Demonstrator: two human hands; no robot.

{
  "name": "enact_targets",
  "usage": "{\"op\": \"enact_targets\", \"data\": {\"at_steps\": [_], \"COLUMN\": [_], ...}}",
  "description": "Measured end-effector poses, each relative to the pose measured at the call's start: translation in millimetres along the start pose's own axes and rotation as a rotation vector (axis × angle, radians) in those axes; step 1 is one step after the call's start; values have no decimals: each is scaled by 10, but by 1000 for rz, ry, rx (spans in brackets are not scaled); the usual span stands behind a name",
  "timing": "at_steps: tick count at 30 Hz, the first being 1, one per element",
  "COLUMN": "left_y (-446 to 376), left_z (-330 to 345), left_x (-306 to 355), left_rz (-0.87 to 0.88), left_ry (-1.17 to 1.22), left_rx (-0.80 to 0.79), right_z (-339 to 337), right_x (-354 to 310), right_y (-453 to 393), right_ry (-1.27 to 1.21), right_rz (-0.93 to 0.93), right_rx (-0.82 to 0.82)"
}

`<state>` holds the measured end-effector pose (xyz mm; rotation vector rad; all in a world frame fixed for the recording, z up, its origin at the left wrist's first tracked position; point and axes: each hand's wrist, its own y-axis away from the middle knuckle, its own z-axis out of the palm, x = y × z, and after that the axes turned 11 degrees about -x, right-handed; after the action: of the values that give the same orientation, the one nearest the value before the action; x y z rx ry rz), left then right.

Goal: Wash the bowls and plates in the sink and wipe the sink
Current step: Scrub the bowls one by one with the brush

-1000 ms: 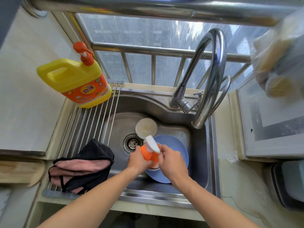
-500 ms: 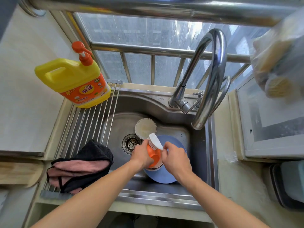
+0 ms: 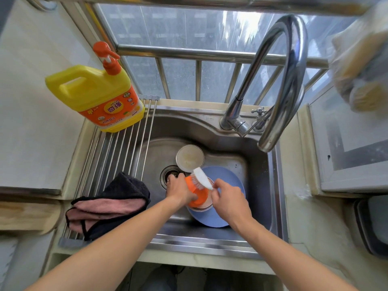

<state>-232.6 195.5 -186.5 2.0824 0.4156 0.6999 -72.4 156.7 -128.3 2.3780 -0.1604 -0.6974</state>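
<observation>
Your left hand (image 3: 180, 191) grips the orange bowl (image 3: 197, 196) over the blue plate (image 3: 226, 185) in the sink (image 3: 260, 185) (right of the drain (image 3: 169, 175)). Your right hand (image 3: 227, 198) pinches the white brush (image 3: 201, 177) against the bowl's rim; a small dish (image 3: 190, 157) sits just behind.

Two hands are at work, the left hand (image 3: 180, 189) and the right hand (image 3: 227, 199). In the one sink (image 3: 260, 171) there are one orange bowl (image 3: 196, 198), one blue plate (image 3: 228, 179), one round metal dish (image 3: 190, 158) and one brush (image 3: 202, 178). One drain (image 3: 169, 174) shows. There are one tap (image 3: 287, 80), one yellow soap bottle (image 3: 98, 97), one folded cloth (image 3: 113, 203) and one rack (image 3: 126, 148) of metal rods.
</observation>
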Motion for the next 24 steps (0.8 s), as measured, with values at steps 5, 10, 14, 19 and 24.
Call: {"op": "enact_targets", "data": {"at_steps": [5,10,14,19,24], "left_y": [-33,-55,-31,-36,-13], "left_z": [-31,12,59,58,42], "left_x": [-49,-134,-176,-191,-148], "left_rz": [84,107,110,130,140], "left_ry": [25,74,101,57,-33], "left_rx": [25,23,49,38,60], "right_z": [73,158,162,136,150], "right_x": [-1,-10,18,36,-60], "right_y": [-8,4,-8,-28,20], "right_ry": [-52,-30,-53,-106,-126], "right_rz": [2,47,43,-10,-57], "right_rx": [29,86,81,33,4]}}
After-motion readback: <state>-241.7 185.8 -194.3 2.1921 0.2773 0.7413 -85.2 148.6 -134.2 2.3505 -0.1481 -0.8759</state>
